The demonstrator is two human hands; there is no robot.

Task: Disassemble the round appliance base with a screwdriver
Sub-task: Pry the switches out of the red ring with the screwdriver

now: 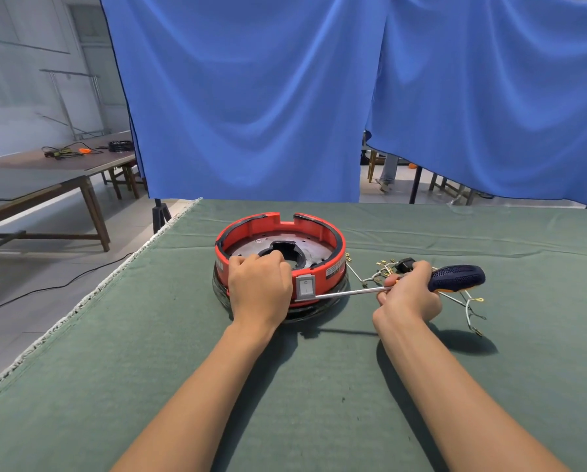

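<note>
A red round appliance base (pixel 280 257) sits on a green counter (pixel 319 369). The left hand (pixel 259 284) grips its near rim, fingers curled inside. The right hand (pixel 409 294) grips a screwdriver (pixel 455 277), tip at the base's switch (pixel 305 287).

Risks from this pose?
1. The screwdriver tip sits at the switch right beside the left hand; a slip might jab it.
2. The right hand grips near the shaft, handle trailing, so control looks weak.
3. Loose wires lie under that hand and may snag.
</note>
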